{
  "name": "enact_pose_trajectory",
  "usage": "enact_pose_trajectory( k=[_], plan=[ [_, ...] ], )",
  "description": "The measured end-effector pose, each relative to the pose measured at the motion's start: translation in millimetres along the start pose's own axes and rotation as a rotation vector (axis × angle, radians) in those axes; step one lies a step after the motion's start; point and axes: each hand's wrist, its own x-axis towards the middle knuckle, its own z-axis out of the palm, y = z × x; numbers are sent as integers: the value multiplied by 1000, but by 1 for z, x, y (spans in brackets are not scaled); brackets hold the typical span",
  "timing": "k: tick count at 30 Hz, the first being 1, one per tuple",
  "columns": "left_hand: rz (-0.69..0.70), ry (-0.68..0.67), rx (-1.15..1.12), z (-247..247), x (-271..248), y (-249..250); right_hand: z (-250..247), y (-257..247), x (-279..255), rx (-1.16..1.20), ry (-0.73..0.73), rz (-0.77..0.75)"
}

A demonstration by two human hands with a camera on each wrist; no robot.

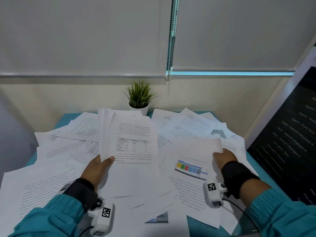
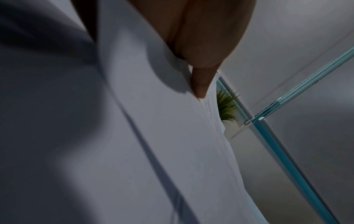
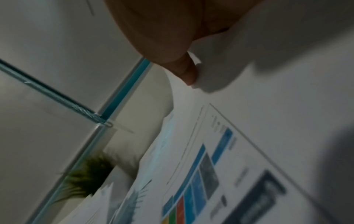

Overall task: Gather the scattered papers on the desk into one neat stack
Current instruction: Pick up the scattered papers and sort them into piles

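left hand [image 1: 98,168] pinches sheaf [image 1: 131,151] | right hand [image 1: 224,158] pinches chart page [image 1: 191,166] | head only: text

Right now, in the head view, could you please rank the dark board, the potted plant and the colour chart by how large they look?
1. Dark board, though cut off by the frame and nearer the camera.
2. Potted plant.
3. Colour chart; close to the plant, so that order is unsure.

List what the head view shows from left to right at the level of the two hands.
Loose pages → left hand → held bundle of papers → sheet with coloured boxes → right hand → dark board with white text.
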Motion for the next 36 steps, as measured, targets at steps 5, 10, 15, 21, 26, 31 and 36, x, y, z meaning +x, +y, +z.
enact_pose_trajectory(
  k=[5,10,15,21,26,31,36],
  plan=[
    [13,8,0,2,0,-1,1,5,8,2,-45,20],
    [6,-13,-5,-1,4,-8,3,0,-1,53,-119,-118],
    [24,-30,12,2,-1,-7,-6,-25,-14,29,6,-329],
    [-5,-56,-13,2,1,-9,-26,-63,-36,213,197,-582],
    [-22,-54,-21,2,3,-11,-50,-96,-53,439,291,-773],
    [-36,-60,2,-1,8,-16,-89,-128,-48,896,335,-732],
    [-51,-79,-9,-1,8,-15,-53,-129,-15,893,152,-552]
  ],
)
